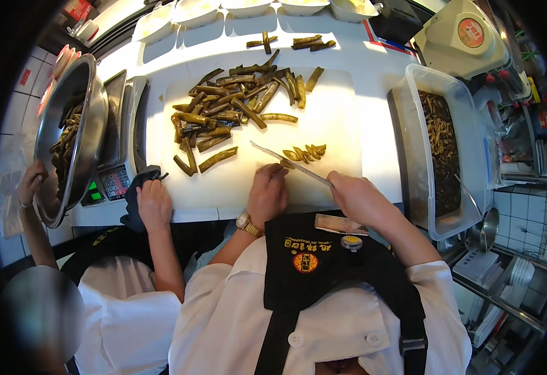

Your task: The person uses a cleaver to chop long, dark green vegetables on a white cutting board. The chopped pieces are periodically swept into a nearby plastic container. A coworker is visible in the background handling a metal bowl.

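My right hand (356, 199) is closed round the handle of a knife (298, 167), whose thin blade slants up and left over the white cutting board (223, 190). Close to the blade, my left hand (268, 192) has its fingers curled on the board, holding a brown-green vegetable stick (287, 164) that shows only at its end. Just beyond the blade lie several short cut slices (306, 153) in a slanting row. A heap of uncut brown-green vegetable sticks (223, 103) covers the board's far left part.
At left, a co-worker's hand (32, 181) holds a tilted steel bowl (92, 119) of vegetables; the other grips a dark cloth (134, 203). A scale (114, 181) stands there. On the right is a clear plastic tub (411, 181) of dark shredded food. White trays (198, 14) line the back.
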A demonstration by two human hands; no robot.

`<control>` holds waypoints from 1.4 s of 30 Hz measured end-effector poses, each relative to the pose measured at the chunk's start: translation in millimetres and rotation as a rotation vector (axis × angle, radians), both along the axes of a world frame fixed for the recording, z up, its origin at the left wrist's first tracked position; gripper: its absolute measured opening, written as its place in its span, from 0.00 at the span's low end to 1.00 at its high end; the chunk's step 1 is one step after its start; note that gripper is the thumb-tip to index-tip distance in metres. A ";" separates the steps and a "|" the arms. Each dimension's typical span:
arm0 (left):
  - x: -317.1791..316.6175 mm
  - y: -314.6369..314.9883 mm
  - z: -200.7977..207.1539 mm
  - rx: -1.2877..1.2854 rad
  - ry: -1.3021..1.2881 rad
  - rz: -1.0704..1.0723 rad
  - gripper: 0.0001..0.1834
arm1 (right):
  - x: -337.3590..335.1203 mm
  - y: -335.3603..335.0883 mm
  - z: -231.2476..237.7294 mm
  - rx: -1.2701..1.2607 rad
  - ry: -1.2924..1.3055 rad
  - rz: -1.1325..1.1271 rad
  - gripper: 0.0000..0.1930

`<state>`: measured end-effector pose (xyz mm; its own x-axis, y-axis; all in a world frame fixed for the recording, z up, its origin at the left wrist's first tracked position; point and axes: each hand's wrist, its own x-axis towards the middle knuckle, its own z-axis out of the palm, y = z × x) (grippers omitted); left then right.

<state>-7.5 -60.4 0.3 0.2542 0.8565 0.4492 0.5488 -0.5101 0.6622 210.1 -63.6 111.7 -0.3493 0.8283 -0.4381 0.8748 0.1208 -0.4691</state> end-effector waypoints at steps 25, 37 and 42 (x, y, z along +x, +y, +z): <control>15.9 25.0 1.9 0.042 0.365 -0.151 0.21 | 52.1 -23.4 -4.4 0.108 0.137 -0.223 0.06; 29.2 0.8 3.4 -0.061 0.612 -0.034 0.28 | 30.5 -11.4 -2.9 0.187 -0.119 0.050 0.06; 29.4 3.5 -1.3 0.061 0.523 -0.034 0.23 | 28.8 -9.0 1.4 0.210 -0.158 0.108 0.06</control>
